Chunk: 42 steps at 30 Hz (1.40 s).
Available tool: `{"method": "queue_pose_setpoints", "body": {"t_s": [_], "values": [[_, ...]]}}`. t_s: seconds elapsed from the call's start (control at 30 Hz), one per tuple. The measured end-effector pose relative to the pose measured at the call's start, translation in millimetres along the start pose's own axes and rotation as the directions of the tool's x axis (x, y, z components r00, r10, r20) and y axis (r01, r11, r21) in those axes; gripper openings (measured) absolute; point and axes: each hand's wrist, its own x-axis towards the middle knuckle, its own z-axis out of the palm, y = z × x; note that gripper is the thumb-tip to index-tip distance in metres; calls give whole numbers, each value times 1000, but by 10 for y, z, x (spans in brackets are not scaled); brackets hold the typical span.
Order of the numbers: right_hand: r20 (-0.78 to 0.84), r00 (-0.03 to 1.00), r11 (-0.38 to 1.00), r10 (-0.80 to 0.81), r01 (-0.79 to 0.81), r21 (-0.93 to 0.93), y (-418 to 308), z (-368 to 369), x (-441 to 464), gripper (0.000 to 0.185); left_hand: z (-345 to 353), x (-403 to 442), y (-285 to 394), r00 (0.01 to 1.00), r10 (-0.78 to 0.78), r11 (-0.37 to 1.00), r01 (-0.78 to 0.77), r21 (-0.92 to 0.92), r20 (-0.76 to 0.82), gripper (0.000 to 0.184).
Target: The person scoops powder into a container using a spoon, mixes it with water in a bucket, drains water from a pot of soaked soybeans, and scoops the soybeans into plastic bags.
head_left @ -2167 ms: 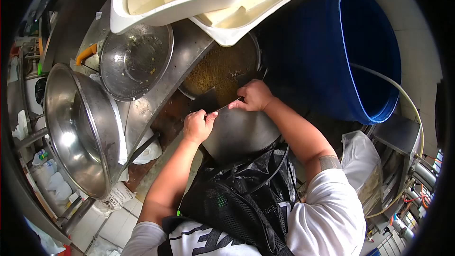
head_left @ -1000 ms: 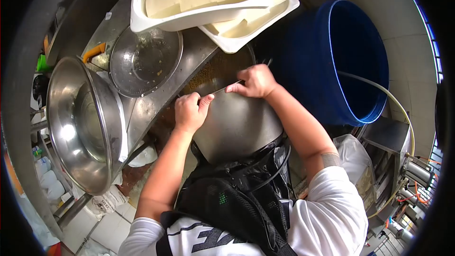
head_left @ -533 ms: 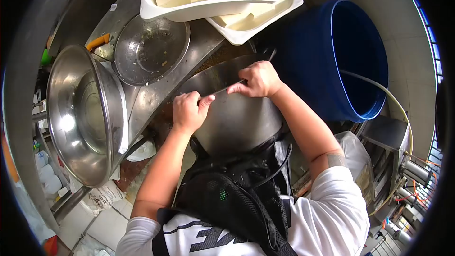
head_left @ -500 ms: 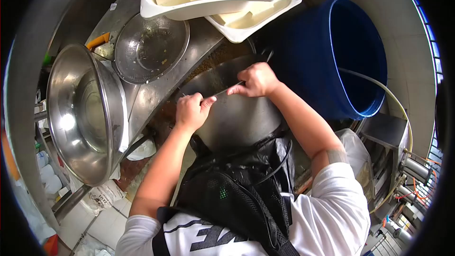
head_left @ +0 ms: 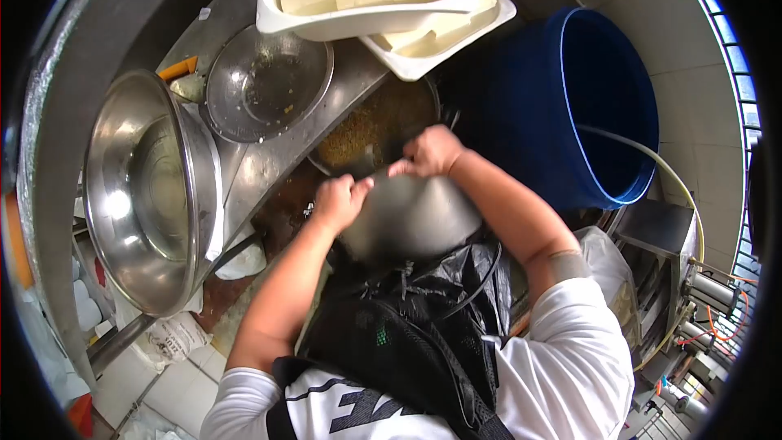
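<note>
My left hand (head_left: 342, 202) is closed on the left part of the near metal rim, thumb pointing right. My right hand (head_left: 434, 151) grips the same rim further right, its fingers curled over it. Below both hands, against the black apron, is a round metal bowl (head_left: 419, 216), tilted and blurred; its inside cannot be made out. Just beyond it stands a wide metal pot (head_left: 437, 102) with yellow-brown grainy contents (head_left: 354, 137), partly hidden by my hands and the bowl.
Left, a large steel basin (head_left: 98, 195) leans on edge beside a steel counter (head_left: 273, 167) bearing a shallow metal bowl (head_left: 269, 85). White tubs (head_left: 366, 23) of pale blocks sit at the top. A blue barrel (head_left: 521, 106) with a hose (head_left: 627, 140) stands right.
Both my hands have come down slightly towards my body with the bowl's rim. More of the grainy contents in the pot behind now shows. The view has shifted a little.
</note>
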Motion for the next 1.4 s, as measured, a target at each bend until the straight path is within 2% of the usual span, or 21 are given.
{"method": "queue_pose_setpoints", "body": {"t_s": [0.03,0.07,0.17,0.2,0.27,0.33,0.4,0.47,0.57,0.67,0.73,0.8,0.87,1.0,1.03,1.07,1.13,1.23,1.27,1.37,1.4], "values": [[123,992,998,38,-42,37,-11,188,-80,84,185,-122,-108,996,-67,997,68,-23,51,66],[169,983,994,67,-81,74,5,362,-142,84,319,-216,-196,998,-59,995,59,-81,8,65],[150,977,980,155,-171,99,19,212,29,83,41,96,-83,997,-79,997,79,-22,4,67],[137,976,979,172,-185,87,48,76,135,83,-82,219,-37,997,-15,1000,14,-11,-77,62],[-3,987,984,163,-163,71,-77,-501,279,81,-591,353,312,987,18,1000,-18,2,-157,62],[10,995,994,102,-102,40,-159,-752,248,80,-508,220,302,994,-31,999,30,-14,-104,61],[140,989,998,57,-55,-15,-52,-248,100,81,-142,11,164,993,-116,989,118,-84,30,60],[173,983,995,68,-80,61,-16,254,-212,82,435,-215,-192,1000,-8,999,7,-47,-20,60],[177,965,977,193,-205,55,-3,259,-287,83,77,0,78,998,70,997,-70,45,0,65],[-120,986,988,119,-105,117,-60,-212,-28,78,-388,197,286,932,237,970,-212,120,-275,59],[-168,983,996,68,-58,66,-194,-576,10,75,-581,120,412,939,231,971,-206,121,-255,58],[-102,994,998,37,-32,59,-159,-386,-99,74,-438,8,388,969,182,982,-170,83,-168,58],[106,993,998,60,-64,30,-106,184,-309,79,117,-250,74,999,48,997,-46,65,-21,59],[134,974,976,182,-196,96,-62,233,-173,83,49,-65,38,999,12,1000,-13,-18,-44,58],[72,981,976,181,-188,113,-91,163,-131,82,-34,7,96,994,19,1000,-20,-17,-104,59],[-15,985,980,169,-167,111,-63,24,-29,81,-107,94,89,964,147,989,-147,17,-221,60],[-125,990,998,64,-63,19,-128,-313,18,79,-438,119,318,934,213,977,-196,89,-286,63],[-16,1000,1000,10,-11,-21,-322,-400,-139,79,-383,-182,260,974,181,980,-166,109,-140,62],[68,997,1000,18,-17,-9,-338,-192,-213,79,-262,-313,227,997,73,997,-72,25,-27,60],[306,939,979,159,-190,72,-532,142,-308,81,-96,-504,3,992,-72,996,78,-51,107,57],[375,911,973,170,-215,82,-555,71,-244,81,-236,-486,-18,992,-90,995,94,-45,87,57]]}}
